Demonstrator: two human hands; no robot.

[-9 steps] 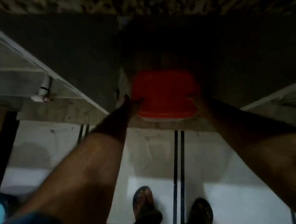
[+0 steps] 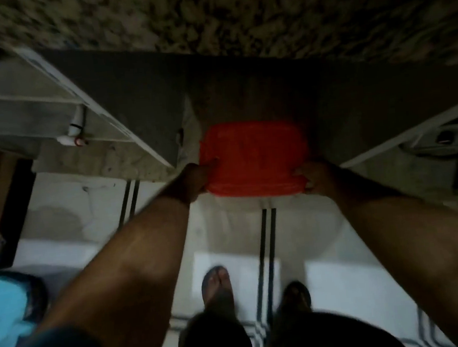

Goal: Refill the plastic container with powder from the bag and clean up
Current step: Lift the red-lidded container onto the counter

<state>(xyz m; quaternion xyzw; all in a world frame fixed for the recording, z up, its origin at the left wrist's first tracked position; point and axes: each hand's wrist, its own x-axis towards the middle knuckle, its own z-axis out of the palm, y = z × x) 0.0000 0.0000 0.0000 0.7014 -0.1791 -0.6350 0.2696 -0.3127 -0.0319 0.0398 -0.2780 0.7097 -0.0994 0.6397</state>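
A plastic container with a square red lid [image 2: 254, 157] is seen from above in a dim space under the speckled stone counter [image 2: 234, 13]. My left hand [image 2: 195, 179] grips its near left corner and my right hand [image 2: 317, 176] grips its near right corner. Its body below the lid is hidden. The near edge of the lid hangs out past the concrete shelf edge [image 2: 104, 168], over the floor. No bag is in view.
An open cabinet door [image 2: 120, 100] stands left of the container, and another pale door edge [image 2: 413, 127] runs on the right. A white pipe fitting [image 2: 74, 131] sits at left. Below are a tiled floor with dark stripes [image 2: 268, 242], my sandalled feet, and a light blue object [image 2: 3, 312].
Both hands and the red-lidded container have come a little toward me, out of the cabinet recess. More of my fingers now show on the lid's near corners.
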